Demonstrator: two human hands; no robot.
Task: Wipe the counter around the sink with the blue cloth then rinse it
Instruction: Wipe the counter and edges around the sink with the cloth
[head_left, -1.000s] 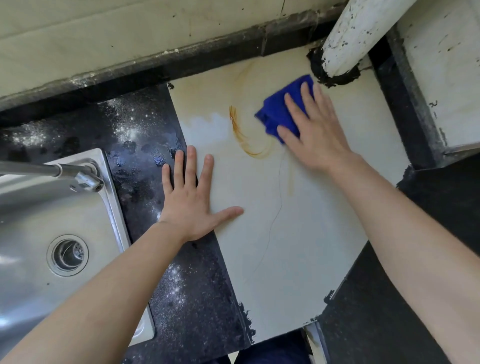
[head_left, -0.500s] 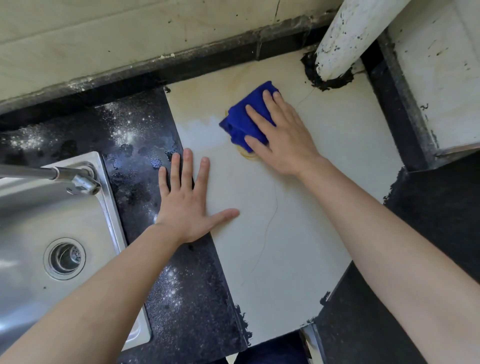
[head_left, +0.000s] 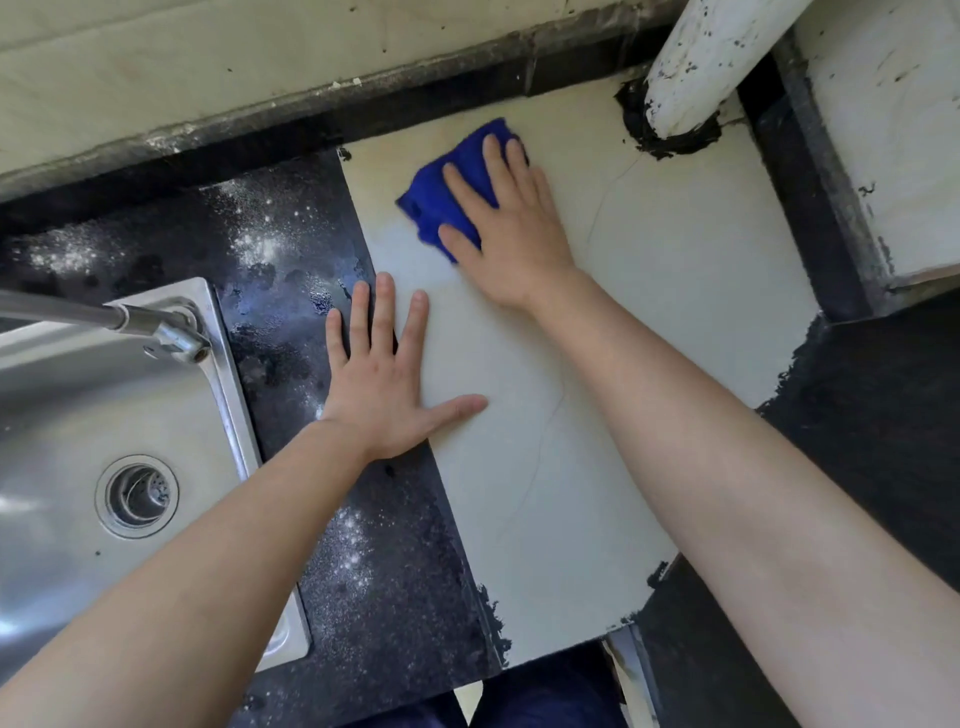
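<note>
Right hand (head_left: 511, 231): pressing flat, fingers spread, pinning the blue cloth (head_left: 447, 195) to the pale counter (head_left: 649, 322), not clenching.
Cloth: lying far-left of the palm, long axis slanting near-left to far-right.
Left hand (head_left: 382, 384): bracing open, holding nothing.
Sink (head_left: 62, 426): left, nearer the left hand.

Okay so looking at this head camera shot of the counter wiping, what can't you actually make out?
- Most of the blue cloth: covered by the right hand in the head view.
- The counter under the cloth: hidden, so any stain there cannot be judged.
- The faucet and sink: cut off by the left edge.
- The white pipe: its upper part runs out of the top edge.
- The counter beneath the left hand: covered by the flat palm.
</note>
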